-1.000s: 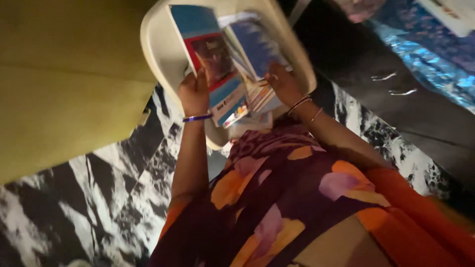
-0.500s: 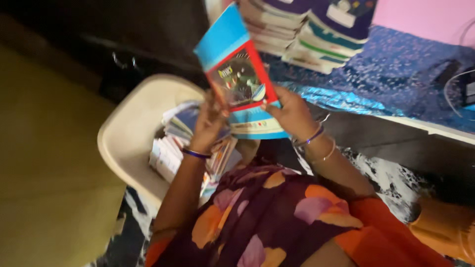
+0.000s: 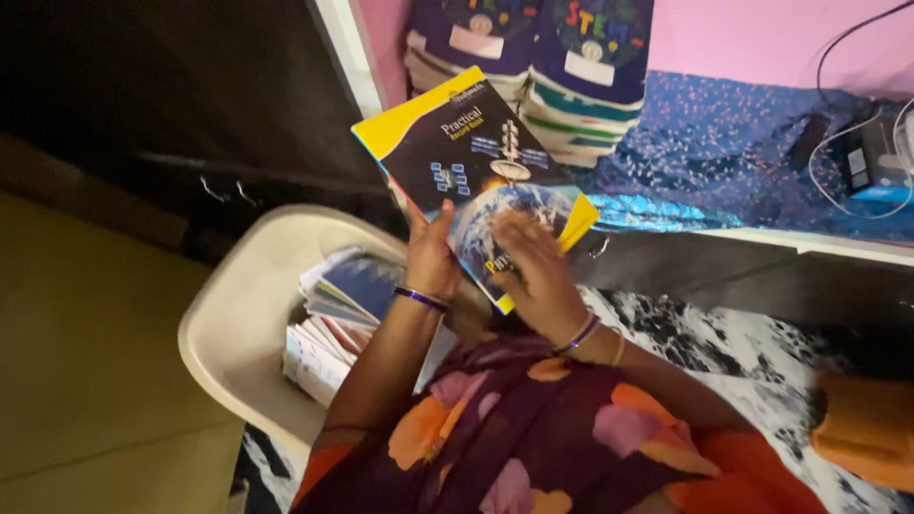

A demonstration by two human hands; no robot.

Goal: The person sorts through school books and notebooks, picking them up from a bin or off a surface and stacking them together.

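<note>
I hold up a yellow-edged book [image 3: 473, 157] whose dark cover shows a satellite and a globe. My left hand [image 3: 430, 255] grips its lower left edge, thumb on the cover. My right hand [image 3: 533, 266] lies flat across the lower part of the cover, fingers spread. Both wrists wear bangles. Below my left arm a cream plastic chair [image 3: 238, 314] carries a pile of books and booklets [image 3: 338, 319].
Stacks of striped books [image 3: 533, 76] stand on a shelf covered in blue speckled cloth [image 3: 733, 162] against a pink wall. A small device with cables [image 3: 871, 157] is at the right. The floor is black-and-white marbled [image 3: 743, 352].
The red-and-blue book raised half a second ago is gone from my hands; a yellow-edged one is now up. The view has swung from the chair toward the shelf.
</note>
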